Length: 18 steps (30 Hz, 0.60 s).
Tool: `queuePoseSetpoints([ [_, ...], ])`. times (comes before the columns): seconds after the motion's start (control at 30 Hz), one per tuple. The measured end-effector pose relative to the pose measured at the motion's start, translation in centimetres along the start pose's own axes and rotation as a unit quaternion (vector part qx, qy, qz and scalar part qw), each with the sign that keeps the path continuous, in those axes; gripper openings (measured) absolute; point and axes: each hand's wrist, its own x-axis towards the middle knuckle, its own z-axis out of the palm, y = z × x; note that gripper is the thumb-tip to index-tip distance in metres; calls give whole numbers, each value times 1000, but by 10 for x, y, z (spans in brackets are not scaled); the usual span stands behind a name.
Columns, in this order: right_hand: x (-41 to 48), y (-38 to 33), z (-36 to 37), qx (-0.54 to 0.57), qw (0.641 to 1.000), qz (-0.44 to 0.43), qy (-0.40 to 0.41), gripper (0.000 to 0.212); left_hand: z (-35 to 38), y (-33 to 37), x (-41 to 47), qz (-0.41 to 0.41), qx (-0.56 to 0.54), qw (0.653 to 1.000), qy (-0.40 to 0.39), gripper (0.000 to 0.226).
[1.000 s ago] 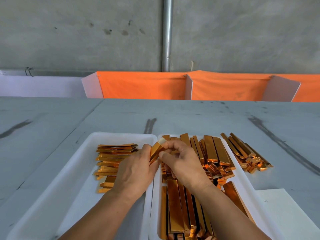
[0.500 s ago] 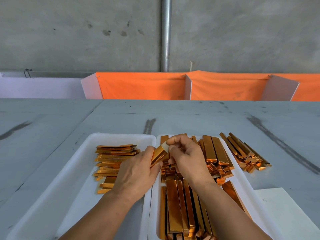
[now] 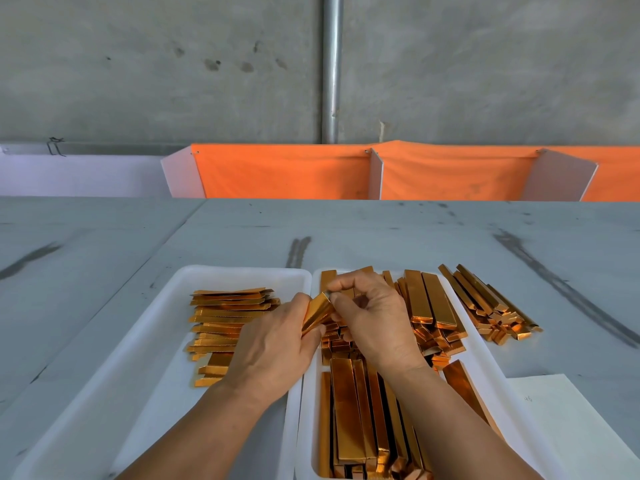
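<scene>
Step in hand, as I read it: closing the end of one gold box [image 3: 317, 313]. It is held tilted in the air, over the seam between the left tray [image 3: 242, 270] and the right tray [image 3: 483, 362].

Left hand [image 3: 273, 344]: fingers curled round the box's lower half, gripping it. Right hand [image 3: 374, 320]: thumb and forefinger pinching the upper end, probably at the flap.

Next move, my guess: tuck the flap fully in, then lay the box with the done boxes [image 3: 353, 420] in the right tray. That needs a steady left grip and light pressure, since thin card dents and foil creases show. Then take a new one from the blanks [image 3: 221, 317] in the left tray.

Hard to see:
- The flap itself is behind the right fingertips, so I can't tell whether it's tucked yet.
- The box's lower end is buried in the left palm.
- The left hand covers the near corner of the blanks.
- The near ends of both trays are cut off by the frame edge.
- There's faint writing on the sheet [image 3: 568, 420], too small to read.
- The loose pile [image 3: 491, 306] on the table [image 3: 104, 258] could be rejects or overflow; I can't tell.
</scene>
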Motion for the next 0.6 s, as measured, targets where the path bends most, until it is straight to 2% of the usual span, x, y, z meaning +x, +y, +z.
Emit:
queuePoseSetpoints([
  [0.23,1,-1,-2,78,994,64,-33,25,-1,0,-1,15,-18,1000,-2,23],
  [0.6,3,0,-1,63,994,90,-21,27,-3,2,-1,8,-16,1000,-7,24],
])
